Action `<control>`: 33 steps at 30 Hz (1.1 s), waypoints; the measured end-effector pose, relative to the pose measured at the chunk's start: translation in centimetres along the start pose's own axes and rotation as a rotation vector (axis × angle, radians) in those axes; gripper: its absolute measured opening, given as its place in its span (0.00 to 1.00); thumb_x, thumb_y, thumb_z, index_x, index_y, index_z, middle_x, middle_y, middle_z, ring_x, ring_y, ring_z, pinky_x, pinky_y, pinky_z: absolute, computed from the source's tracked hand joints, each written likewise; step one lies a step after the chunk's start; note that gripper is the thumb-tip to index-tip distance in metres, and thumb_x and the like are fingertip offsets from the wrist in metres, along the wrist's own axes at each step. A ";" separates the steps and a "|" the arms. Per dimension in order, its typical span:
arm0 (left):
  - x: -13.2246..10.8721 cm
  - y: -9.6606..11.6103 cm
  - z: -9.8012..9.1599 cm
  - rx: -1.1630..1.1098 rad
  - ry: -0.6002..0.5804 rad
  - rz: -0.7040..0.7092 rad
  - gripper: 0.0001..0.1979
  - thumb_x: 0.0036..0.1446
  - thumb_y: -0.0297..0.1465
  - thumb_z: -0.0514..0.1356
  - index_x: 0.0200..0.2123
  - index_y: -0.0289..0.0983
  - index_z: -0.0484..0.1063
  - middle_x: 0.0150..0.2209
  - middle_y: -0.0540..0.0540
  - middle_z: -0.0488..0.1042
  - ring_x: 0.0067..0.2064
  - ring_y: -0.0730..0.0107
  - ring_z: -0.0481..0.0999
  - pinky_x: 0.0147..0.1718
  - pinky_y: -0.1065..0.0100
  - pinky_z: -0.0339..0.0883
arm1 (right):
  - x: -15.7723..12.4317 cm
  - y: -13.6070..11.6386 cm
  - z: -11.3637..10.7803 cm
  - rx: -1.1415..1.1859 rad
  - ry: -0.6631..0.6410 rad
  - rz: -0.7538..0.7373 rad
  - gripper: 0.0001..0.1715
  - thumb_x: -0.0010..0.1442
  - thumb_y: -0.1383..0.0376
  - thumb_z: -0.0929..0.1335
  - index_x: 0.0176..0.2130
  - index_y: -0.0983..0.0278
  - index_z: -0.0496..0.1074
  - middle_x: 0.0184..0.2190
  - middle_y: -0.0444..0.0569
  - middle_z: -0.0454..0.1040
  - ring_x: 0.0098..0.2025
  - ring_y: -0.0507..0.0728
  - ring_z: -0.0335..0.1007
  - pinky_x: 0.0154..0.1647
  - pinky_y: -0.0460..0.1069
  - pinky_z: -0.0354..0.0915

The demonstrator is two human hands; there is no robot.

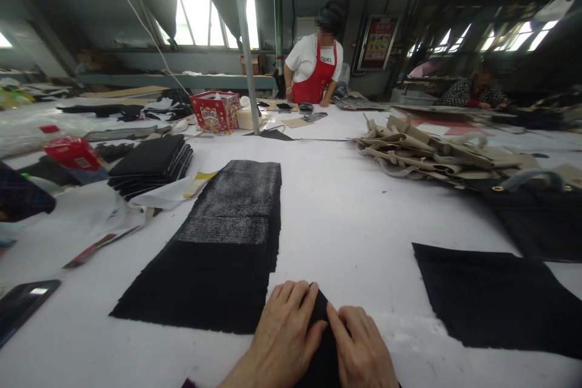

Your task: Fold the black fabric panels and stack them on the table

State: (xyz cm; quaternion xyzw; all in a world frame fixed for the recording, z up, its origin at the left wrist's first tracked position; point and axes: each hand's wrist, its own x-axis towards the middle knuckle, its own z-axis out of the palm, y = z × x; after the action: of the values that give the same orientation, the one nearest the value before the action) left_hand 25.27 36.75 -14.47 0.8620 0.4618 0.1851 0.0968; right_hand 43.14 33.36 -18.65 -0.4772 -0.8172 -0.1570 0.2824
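Observation:
At the table's near edge, a narrow folded piece of black fabric [324, 354] lies between my two hands. My left hand [284, 330] presses on its left side, fingers together and thumb along the cloth. On the other side, my right hand [364, 345] pinches the fabric's edge with curled fingers. Just beyond my left hand is a layered stack of black fabric pieces [195, 285], its far part speckled grey-white. Over to the right lies another flat black fabric piece [495, 297], apart from my right hand. My palms hide part of the held fabric.
A heap of beige pieces with straps [427, 148] stands at right. At left are folded black cloths [148, 160], a red-capped container [73, 151] and a phone [27, 306]. A red box [213, 114] sits near a pole [248, 54]. A person in a red apron [318, 73] stands opposite.

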 end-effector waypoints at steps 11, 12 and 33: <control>0.9 0.4 -1.7 0.048 -0.039 0.208 0.18 0.65 0.23 0.52 0.57 0.38 0.65 0.53 0.45 0.71 0.55 0.61 0.67 0.58 0.57 0.60 | 0.5 -0.9 -0.5 0.042 -0.003 0.096 0.20 0.66 0.75 0.55 0.54 0.72 0.67 0.34 0.53 0.67 0.34 0.58 0.63 0.34 0.53 0.64; 0.9 0.6 -1.4 0.064 -0.051 0.211 0.18 0.64 0.23 0.53 0.56 0.38 0.65 0.52 0.45 0.72 0.54 0.61 0.68 0.58 0.58 0.60 | 0.5 -0.9 -0.6 0.047 -0.002 0.103 0.20 0.67 0.75 0.55 0.54 0.72 0.67 0.34 0.53 0.67 0.35 0.58 0.63 0.34 0.53 0.65; 1.3 0.1 -1.8 0.254 -0.077 0.300 0.22 0.64 0.25 0.54 0.61 0.39 0.63 0.57 0.47 0.67 0.64 0.61 0.58 0.68 0.54 0.40 | -0.3 -0.6 -2.0 0.119 -0.015 0.211 0.18 0.66 0.77 0.58 0.50 0.69 0.69 0.35 0.51 0.66 0.37 0.58 0.65 0.39 0.53 0.67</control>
State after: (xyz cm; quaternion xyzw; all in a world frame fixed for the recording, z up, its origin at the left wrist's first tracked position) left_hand 25.26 37.80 -12.53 0.9328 0.3440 0.1044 -0.0238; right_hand 43.31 31.78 -17.24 -0.5442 -0.7724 -0.0740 0.3190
